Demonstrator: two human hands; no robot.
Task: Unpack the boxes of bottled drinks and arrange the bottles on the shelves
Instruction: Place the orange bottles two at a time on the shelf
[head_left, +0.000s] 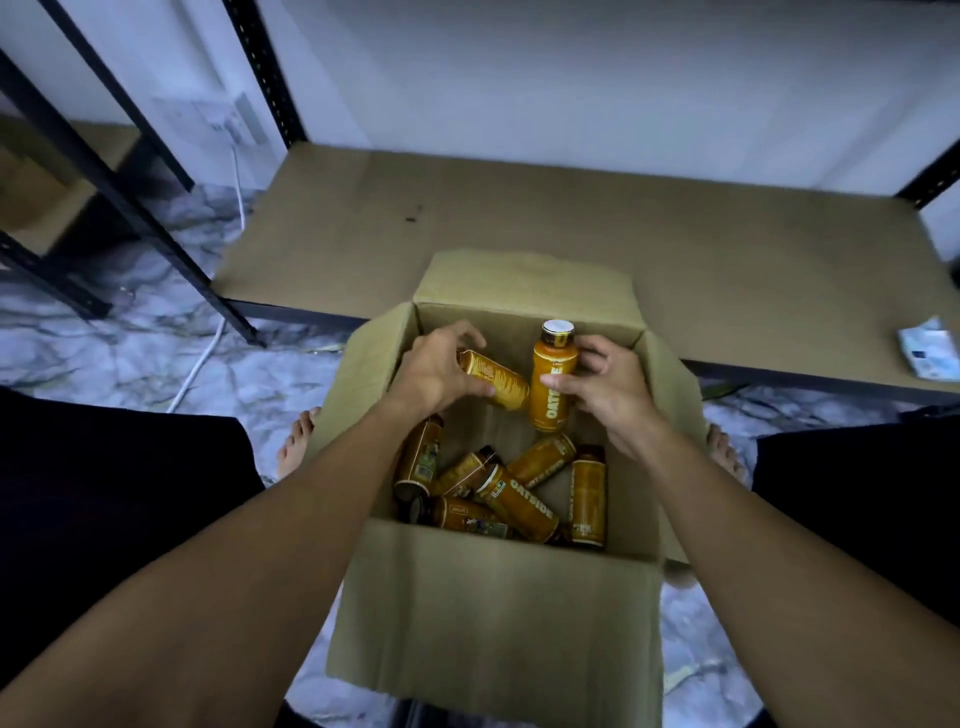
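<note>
An open cardboard box (493, 613) stands on the floor between my feet. Several orange bottles (519, 499) lie jumbled on its bottom. My left hand (439, 371) grips one orange bottle (498, 382) that lies tilted, its cap hidden under my fingers. My right hand (605, 387) holds a second orange bottle (553, 379) upright over the box, its white-topped cap pointing away from me. The two held bottles nearly touch. Beyond the box lies the low brown shelf board (571, 234), with no bottles on it.
Black metal shelf uprights (130, 202) stand at the left, another at the far right (930, 182). A white cable (208, 358) runs over the marble floor. A small blue-white packet (930, 348) lies at the shelf's right edge. My bare feet flank the box.
</note>
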